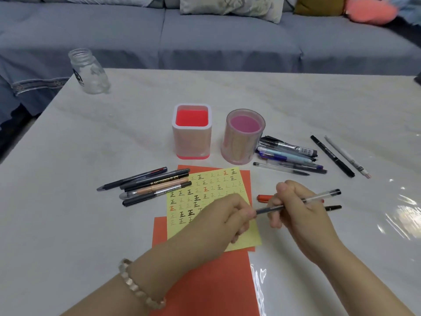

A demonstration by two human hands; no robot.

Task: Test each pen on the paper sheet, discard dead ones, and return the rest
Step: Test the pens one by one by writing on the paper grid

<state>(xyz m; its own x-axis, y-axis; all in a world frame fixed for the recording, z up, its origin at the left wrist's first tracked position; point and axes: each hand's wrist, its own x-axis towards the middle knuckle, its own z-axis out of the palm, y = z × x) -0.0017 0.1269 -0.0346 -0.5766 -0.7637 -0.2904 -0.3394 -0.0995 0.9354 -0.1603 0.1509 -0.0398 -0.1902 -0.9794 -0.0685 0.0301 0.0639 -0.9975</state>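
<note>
Two bare hands work over a white marble table (114, 133). An orange sheet (205, 281) lies at the near edge, and a yellow paper sheet (218, 185) covered in rows of test marks rests on it. Behind the sheets, a square pink pen holder (192, 142) and a round pink pen holder (241, 142) stand side by side. The left hand (227, 215) and right hand (303, 215) both grip one clear gel pen (319, 196), just right of the yellow paper sheet. The left fingers curl round its dark end and the right fingers round the barrel. One group of pens (148, 185) lies left of the sheet. A pile of pens (289, 153) lies beside the round holder.
</note>
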